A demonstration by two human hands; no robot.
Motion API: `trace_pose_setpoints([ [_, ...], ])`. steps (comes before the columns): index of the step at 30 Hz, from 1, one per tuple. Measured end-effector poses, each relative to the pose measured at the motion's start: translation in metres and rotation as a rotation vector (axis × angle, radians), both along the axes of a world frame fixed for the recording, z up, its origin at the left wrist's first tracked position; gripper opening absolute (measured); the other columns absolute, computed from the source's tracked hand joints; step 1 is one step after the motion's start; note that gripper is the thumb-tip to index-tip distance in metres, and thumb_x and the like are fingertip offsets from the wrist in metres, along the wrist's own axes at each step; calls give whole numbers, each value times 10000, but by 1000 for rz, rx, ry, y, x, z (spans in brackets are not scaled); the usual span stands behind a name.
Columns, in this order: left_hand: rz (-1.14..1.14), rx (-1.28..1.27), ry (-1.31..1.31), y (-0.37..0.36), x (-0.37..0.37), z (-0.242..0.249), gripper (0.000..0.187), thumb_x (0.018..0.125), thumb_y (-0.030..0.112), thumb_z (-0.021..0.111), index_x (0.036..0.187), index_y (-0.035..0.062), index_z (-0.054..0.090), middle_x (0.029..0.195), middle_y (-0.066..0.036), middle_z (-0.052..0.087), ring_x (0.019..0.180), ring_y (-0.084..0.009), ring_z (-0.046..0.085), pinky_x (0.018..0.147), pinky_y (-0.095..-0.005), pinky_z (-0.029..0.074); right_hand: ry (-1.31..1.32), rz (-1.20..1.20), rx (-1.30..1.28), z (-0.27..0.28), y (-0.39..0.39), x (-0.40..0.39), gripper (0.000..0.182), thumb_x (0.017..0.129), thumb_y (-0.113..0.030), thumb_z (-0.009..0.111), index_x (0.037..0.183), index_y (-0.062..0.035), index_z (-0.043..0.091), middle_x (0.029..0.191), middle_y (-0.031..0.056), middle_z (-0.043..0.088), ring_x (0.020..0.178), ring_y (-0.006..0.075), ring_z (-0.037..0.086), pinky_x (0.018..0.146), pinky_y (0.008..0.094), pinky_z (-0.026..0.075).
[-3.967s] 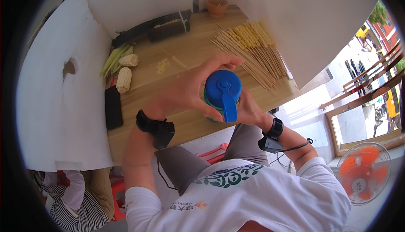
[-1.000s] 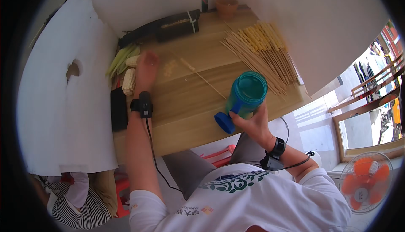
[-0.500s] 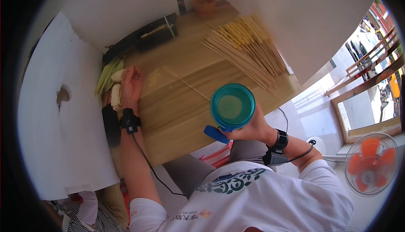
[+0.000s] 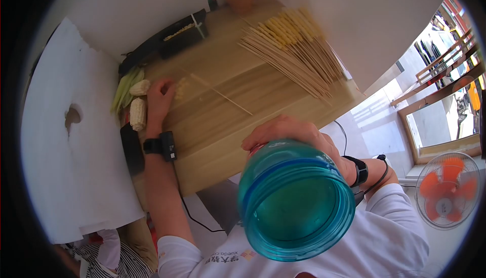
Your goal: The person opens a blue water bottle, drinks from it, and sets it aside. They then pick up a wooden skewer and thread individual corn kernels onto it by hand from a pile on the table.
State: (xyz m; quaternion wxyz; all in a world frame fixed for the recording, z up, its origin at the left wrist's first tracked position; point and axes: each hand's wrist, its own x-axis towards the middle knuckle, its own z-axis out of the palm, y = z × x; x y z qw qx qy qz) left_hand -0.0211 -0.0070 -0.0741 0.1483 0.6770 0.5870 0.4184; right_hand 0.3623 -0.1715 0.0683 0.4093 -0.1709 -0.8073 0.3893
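Up toward the camera has come the bottle (image 4: 296, 199), its open mouth facing it, held by the right grip (image 4: 298, 132). Beyond that grip, 1 stick (image 4: 223, 96) lies on the bench (image 4: 202, 169). Beside 2 cobs (image 4: 137, 114), the left grip (image 4: 161, 93) curls, its contents perhaps hidden; I cannot tell.

translucent teal plastic bottle (image 4: 296, 207): far end hidden | right hand (image 4: 296, 130): palm hidden | left hand (image 4: 162, 92): fingertips blurred, contents unclear | orange-bladed round fan (image 4: 448, 191): blades blurred | person in striped clothing (image 4: 119, 259): cut off by dark picture edge
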Motion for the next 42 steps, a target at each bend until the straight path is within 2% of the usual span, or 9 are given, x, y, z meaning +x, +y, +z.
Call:
trace_pose_setpoints([
  [5,-83,-64,44,-6,-2,11,177,829,118,688,965,6,671,828,-43,614,702,-135,534,689,-267,452,263,50,149,6,-5,-11,716,711,-260,830,1255,42,477,1161,189,588,948,338,613,819,394,499],
  [8,-94,-125,21,-5,-4,10,169,849,135,686,959,9,664,854,-38,627,746,-121,548,706,-262,454,211,60,227,7,-2,-11,637,740,-220,803,1221,62,497,1125,194,595,897,335,614,775,391,504],
  [10,-41,-175,-162,-4,-3,9,152,882,141,669,976,21,661,893,-20,644,793,-99,560,729,-246,454,294,13,218,21,-12,-16,612,749,-207,794,1214,64,502,1112,193,598,890,332,614,769,389,504],
  [11,-44,-177,-163,-4,-3,9,152,882,141,669,976,21,661,893,-20,644,793,-99,560,729,-246,454,378,-32,212,26,-15,-18,588,758,-193,785,1206,67,507,1099,192,601,883,329,613,763,386,504],
  [13,-78,-127,-375,-3,-5,9,137,910,134,651,1006,35,656,927,-8,652,826,-85,573,756,-233,454,380,-27,199,28,-17,-18,570,764,-181,779,1202,66,511,1090,191,604,877,326,613,759,383,504],
  [19,-125,-113,-495,-4,-7,11,138,904,99,656,1024,32,653,929,-6,652,843,-84,580,770,-231,454,402,-26,201,32,-18,-20,518,782,-150,761,1186,65,518,1064,186,613,855,320,614,745,372,504],
  [30,-122,-123,-503,-8,-6,16,169,901,106,660,1049,23,654,944,-5,649,876,-86,582,811,-232,450,360,-55,291,38,-13,-15,469,796,-120,720,1173,74,517,997,190,608,824,316,615,704,361,496],
  [32,-136,-126,-520,-9,-5,16,174,903,113,659,1052,23,653,952,-6,648,881,-88,582,820,-234,450,281,74,253,36,-8,-11,293,897,-57,637,1113,92,507,1034,243,568,909,369,641,759,452,556],
  [42,-98,-126,-454,-11,-5,19,196,912,156,656,1058,25,649,956,-6,630,892,-89,560,835,-236,432,229,57,371,52,0,-5,226,894,-78,645,1039,81,574,1074,227,593,925,364,627,778,443,554],
])
